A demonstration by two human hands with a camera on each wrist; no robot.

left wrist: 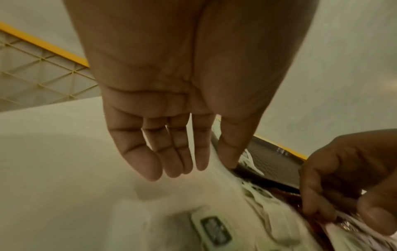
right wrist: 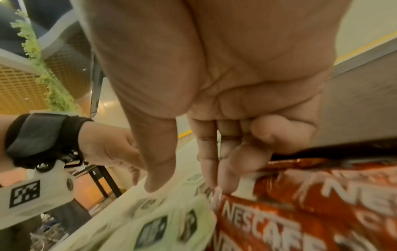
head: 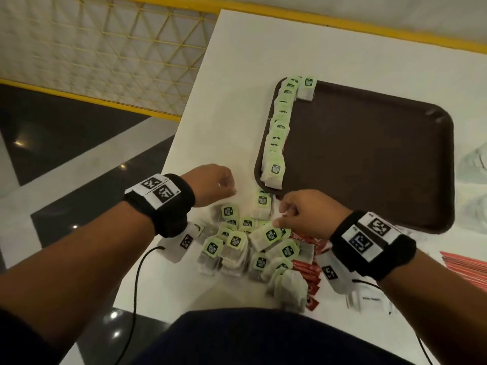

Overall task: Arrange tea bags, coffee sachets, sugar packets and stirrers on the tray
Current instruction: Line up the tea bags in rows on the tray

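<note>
A brown tray (head: 369, 159) lies on the white table (head: 237, 75), with a row of green-tagged tea bags (head: 279, 127) along its left rim. In front of it is a loose pile of tea bags (head: 237, 243), partly covering red coffee sachets (head: 305, 270). My left hand (head: 229, 188) hovers over the pile's far left; its fingers (left wrist: 150, 166) hang relaxed and hold nothing. My right hand (head: 279, 214) reaches down at the pile's right. Its thumb and index finger (right wrist: 211, 183) are spread and touch a tea bag (right wrist: 154, 225) beside the coffee sachets (right wrist: 300, 212).
One tea bag (head: 263, 204) lies alone between the hands, by the tray's near corner. Thin red packets (head: 466, 267) sit at the right edge, and white packets (head: 474, 164) lie past the tray. The table's left edge (head: 184, 122) drops to a dark floor beside a yellow mesh railing (head: 105, 56).
</note>
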